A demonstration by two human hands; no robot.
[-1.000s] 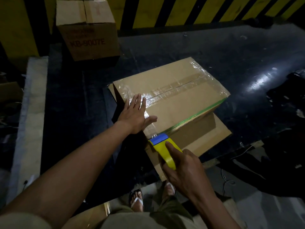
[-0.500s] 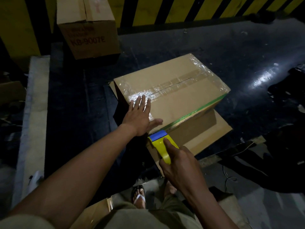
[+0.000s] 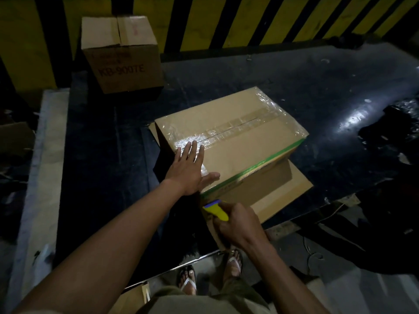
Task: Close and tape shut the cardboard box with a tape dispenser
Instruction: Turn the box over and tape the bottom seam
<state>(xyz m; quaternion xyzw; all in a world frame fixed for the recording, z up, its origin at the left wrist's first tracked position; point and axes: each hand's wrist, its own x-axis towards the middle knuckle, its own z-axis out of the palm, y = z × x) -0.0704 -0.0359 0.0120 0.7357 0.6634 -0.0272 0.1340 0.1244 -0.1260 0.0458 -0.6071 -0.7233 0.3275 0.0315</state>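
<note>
His left hand [image 3: 189,168] lies flat, fingers spread, on the taped cardboard box [image 3: 240,141]; his right hand [image 3: 238,223] grips the yellow tape dispenser [image 3: 215,208] against its near corner.

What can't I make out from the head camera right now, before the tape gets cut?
- Tape roll and cutting blade of the yellow and blue tape dispenser: covered by the right hand.
- Near side of the brown cardboard box, where the clear tape runs down: in shadow, behind the left hand.
- Small print above "KB-9007E" on the far cardboard carton: too dim to read.
- Box contents: flaps closed.
</note>
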